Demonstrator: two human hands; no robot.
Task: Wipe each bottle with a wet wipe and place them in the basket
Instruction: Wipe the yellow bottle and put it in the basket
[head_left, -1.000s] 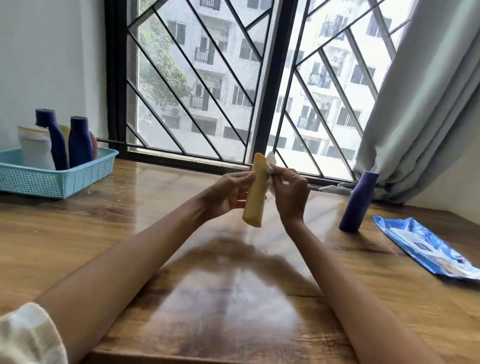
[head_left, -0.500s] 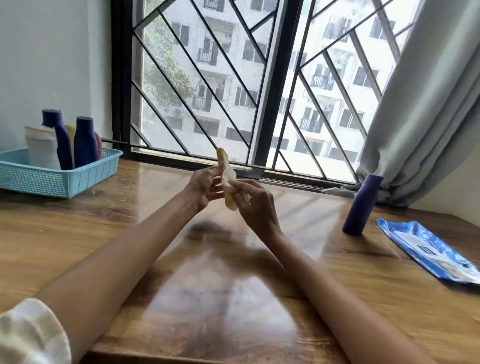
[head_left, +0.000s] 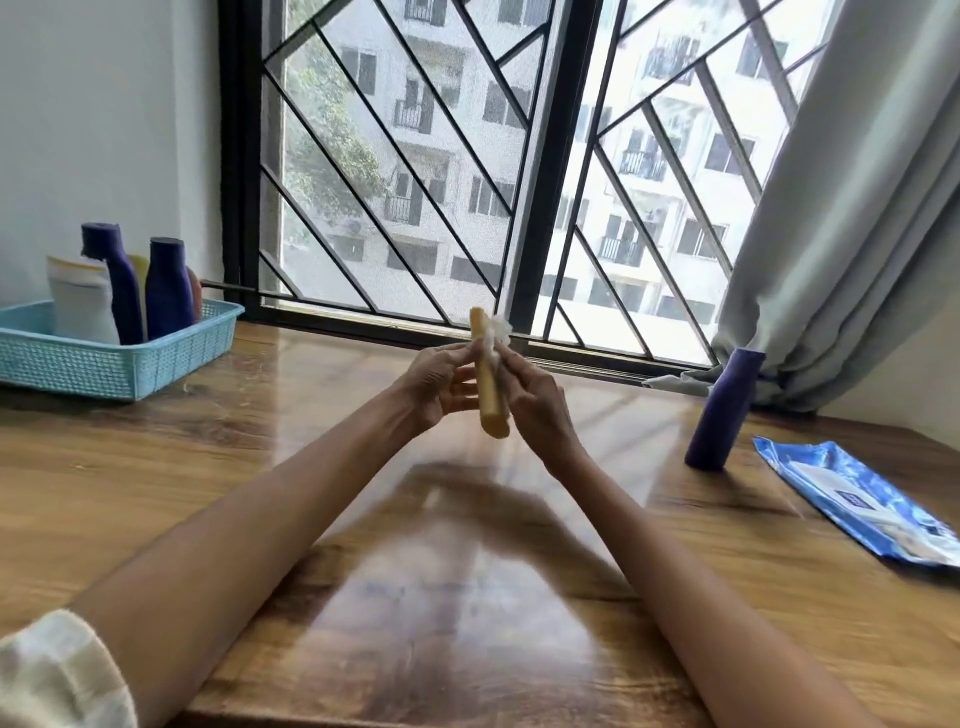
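Note:
A slim yellow bottle (head_left: 491, 395) is held upright above the middle of the table, between both hands. My left hand (head_left: 439, 384) grips its left side. My right hand (head_left: 535, 402) presses a crumpled white wet wipe (head_left: 497, 332) against the bottle's upper right side. A dark purple bottle (head_left: 722, 410) stands alone on the table at the right. The light blue basket (head_left: 119, 364) sits at the far left and holds two purple bottles (head_left: 166, 291), a white tube and other items partly hidden behind them.
A blue pack of wet wipes (head_left: 862, 509) lies flat near the table's right edge. A grey curtain (head_left: 841, 218) hangs behind the lone purple bottle. The barred window (head_left: 519, 166) runs along the wooden table's (head_left: 467, 597) far edge.
The yellow bottle has been turned between my hands and its lower end now shows below them. The wipe has moved up to the bottle's upper part.

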